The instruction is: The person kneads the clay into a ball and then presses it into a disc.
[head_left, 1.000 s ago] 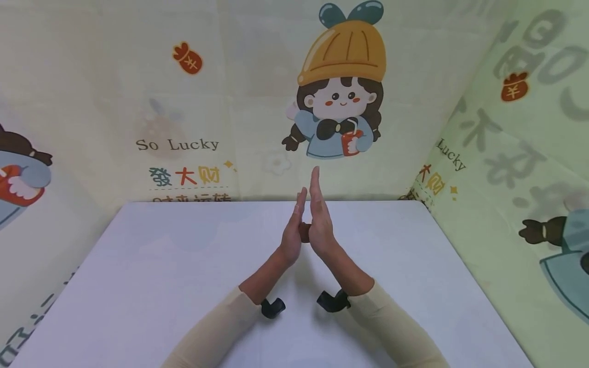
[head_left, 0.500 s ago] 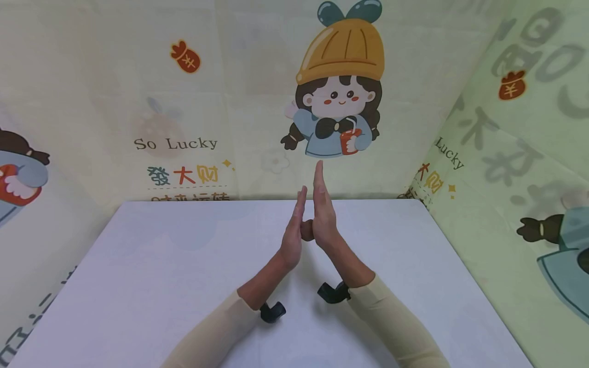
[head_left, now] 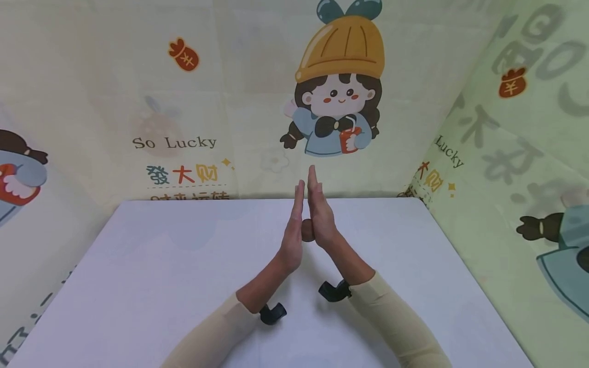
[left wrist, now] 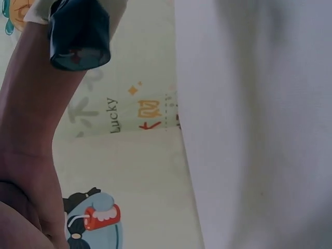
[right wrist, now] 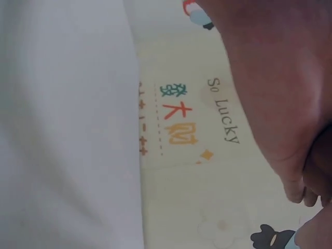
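Note:
A small brown ball (head_left: 308,230) sits pressed between two palms above the table in the head view. My left hand (head_left: 293,230) stands on edge against its left side, fingers straight and pointing forward. On its other side my right hand (head_left: 321,217) lies flat too, with straight fingers leaning in towards the left fingertips. Part of the dark ball (left wrist: 14,199) shows at the lower left of the left wrist view, between the palms. In the right wrist view the ball (right wrist: 320,158) peeks out at the right edge. Its surface detail is too dim to tell.
A white table (head_left: 184,266) lies below the hands. Printed cloth (head_left: 257,92) with cartoon figures and lettering hangs behind and at the sides. Black wrist cameras (head_left: 335,291) stick out under both cream sleeves (head_left: 395,322).
The right hand slid forward, then back and left, while the left hand moved slightly forward. The ball stayed between the palms, shifting a little.

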The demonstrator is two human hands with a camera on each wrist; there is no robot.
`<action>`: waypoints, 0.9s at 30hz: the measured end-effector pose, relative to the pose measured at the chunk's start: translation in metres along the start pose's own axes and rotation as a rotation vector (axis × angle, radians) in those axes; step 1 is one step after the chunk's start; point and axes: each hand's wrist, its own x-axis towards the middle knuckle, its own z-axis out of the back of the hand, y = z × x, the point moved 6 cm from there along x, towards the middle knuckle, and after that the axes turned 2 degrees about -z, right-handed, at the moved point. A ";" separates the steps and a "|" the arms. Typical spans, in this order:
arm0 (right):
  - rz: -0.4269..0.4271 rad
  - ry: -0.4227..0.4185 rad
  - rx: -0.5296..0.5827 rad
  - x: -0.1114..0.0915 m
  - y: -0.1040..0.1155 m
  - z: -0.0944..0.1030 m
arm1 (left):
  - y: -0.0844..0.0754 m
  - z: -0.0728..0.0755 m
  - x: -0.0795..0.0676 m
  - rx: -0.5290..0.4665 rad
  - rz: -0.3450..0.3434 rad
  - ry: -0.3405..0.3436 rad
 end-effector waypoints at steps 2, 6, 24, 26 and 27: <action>-0.029 0.008 0.030 -0.002 -0.004 -0.003 | -0.002 0.002 0.000 0.011 -0.014 -0.008; -0.049 0.024 0.074 -0.005 -0.010 -0.008 | -0.005 0.006 0.003 0.014 -0.028 -0.026; -0.014 0.062 0.097 -0.010 -0.015 -0.028 | -0.002 0.030 0.028 0.010 0.035 -0.121; -0.024 0.063 0.079 -0.011 -0.015 -0.030 | -0.001 0.033 0.030 0.019 0.043 -0.136; -0.031 0.058 0.067 -0.011 -0.015 -0.030 | 0.000 0.035 0.031 0.023 0.046 -0.142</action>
